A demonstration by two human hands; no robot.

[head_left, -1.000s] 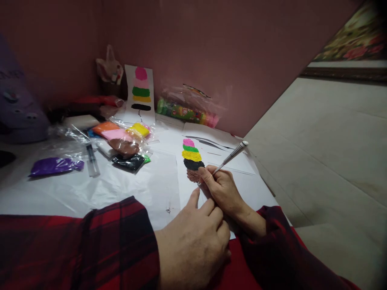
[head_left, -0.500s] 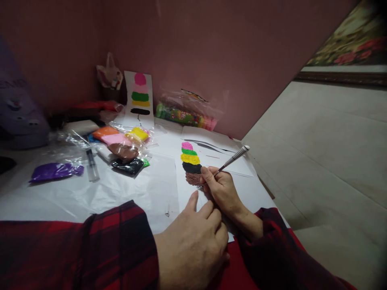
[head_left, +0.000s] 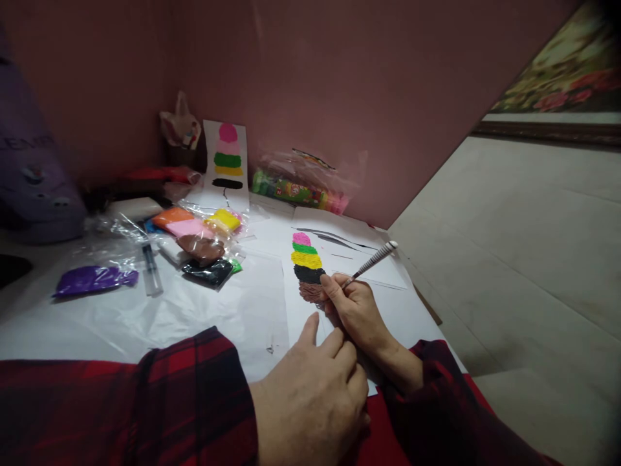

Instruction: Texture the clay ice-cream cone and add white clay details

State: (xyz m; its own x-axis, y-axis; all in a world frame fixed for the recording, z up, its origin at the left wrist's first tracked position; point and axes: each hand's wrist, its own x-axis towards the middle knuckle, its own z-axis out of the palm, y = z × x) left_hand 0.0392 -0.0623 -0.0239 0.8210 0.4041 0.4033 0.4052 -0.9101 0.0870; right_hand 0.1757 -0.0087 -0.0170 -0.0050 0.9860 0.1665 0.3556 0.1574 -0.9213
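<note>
My right hand (head_left: 356, 307) is closed in a pen-like grip around a slim clay tool with a striped handle (head_left: 372, 260). Its handle slants up to the right, and its working tip is hidden by my fingers. Beside those fingers lies the brown clay patch (head_left: 310, 292), its surface scored with lines. Above it on the white paper (head_left: 383, 285) run textured layers: black clay (head_left: 309, 274), yellow, green and pink at the top. My left hand (head_left: 310, 395) rests on the paper's near edge, thumb and fingers apart and holding nothing, just below the brown patch.
Bagged clay in several colours, including a purple pack (head_left: 94, 280), lies at left beside a small clear tube (head_left: 151, 268). A coloured reference drawing (head_left: 227, 152) leans against the wall. A clear bag with a colourful tube (head_left: 295, 189) lies behind the paper.
The whole view has shifted slightly, so the scene sits a little lower. The tool's handle has tipped a little lower and left; both hands stay in nearly the same place on the paper.
</note>
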